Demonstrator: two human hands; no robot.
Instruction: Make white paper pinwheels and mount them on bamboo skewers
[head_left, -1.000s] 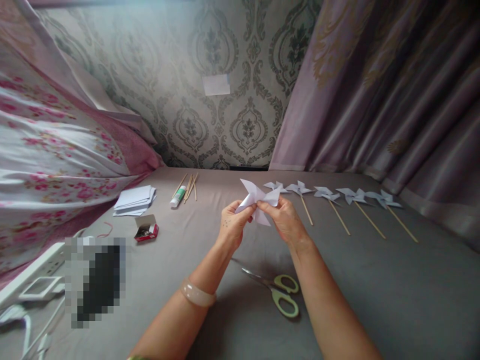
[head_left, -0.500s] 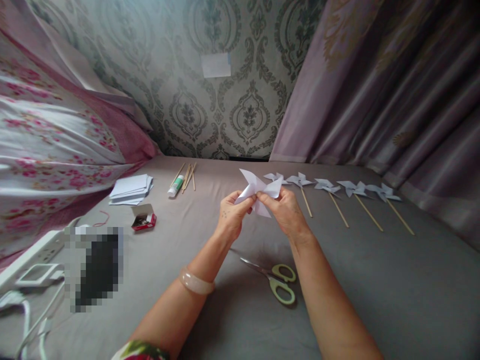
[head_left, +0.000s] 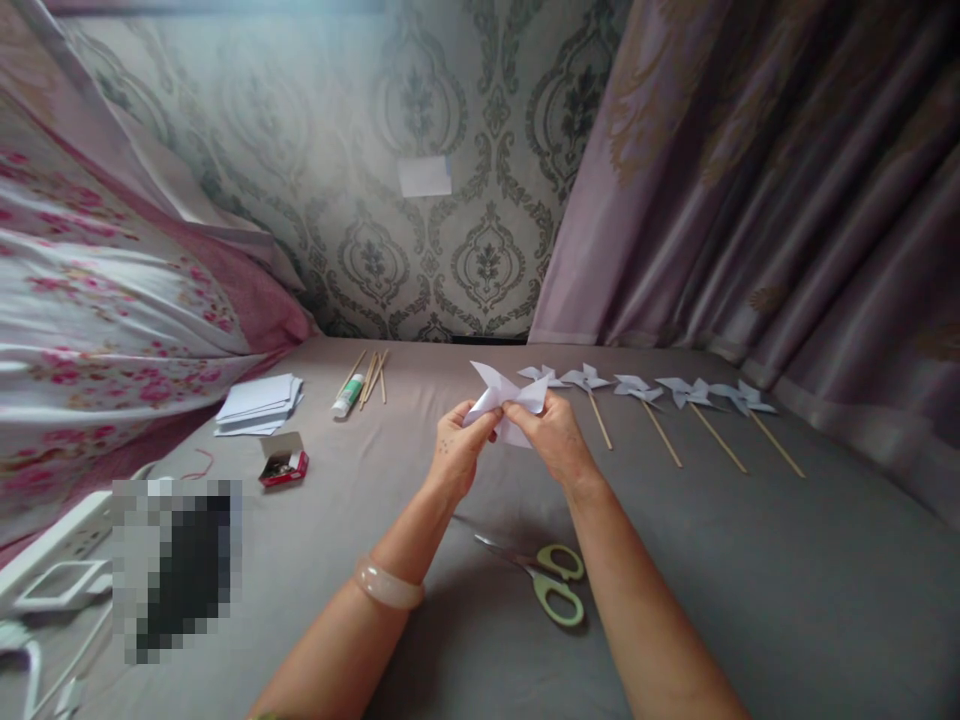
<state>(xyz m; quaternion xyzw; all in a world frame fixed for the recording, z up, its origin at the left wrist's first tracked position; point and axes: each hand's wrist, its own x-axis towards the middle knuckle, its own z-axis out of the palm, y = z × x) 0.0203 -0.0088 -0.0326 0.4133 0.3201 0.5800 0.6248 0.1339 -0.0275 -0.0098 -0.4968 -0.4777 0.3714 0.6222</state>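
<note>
A white paper pinwheel [head_left: 501,396] with folded points is held up over the grey bedsheet, a little above centre. My left hand [head_left: 459,450] pinches its left side with closed fingers. From the right, my right hand [head_left: 553,440] grips the same paper at its middle, thumb and fingers pressed together. A pale bangle [head_left: 388,584] sits on my left wrist.
Green-handled scissors [head_left: 546,582] lie between my forearms. Several finished pinwheels on sticks [head_left: 660,402] line the back right. A paper stack [head_left: 259,403], glue stick [head_left: 346,396], loose sticks [head_left: 370,376] and a small red box [head_left: 283,462] lie left. A power strip [head_left: 52,540] is at far left.
Both hands keep the same pinch on the paper pinwheel. Only the view shifted slightly; the things on the sheet stay where they were.
</note>
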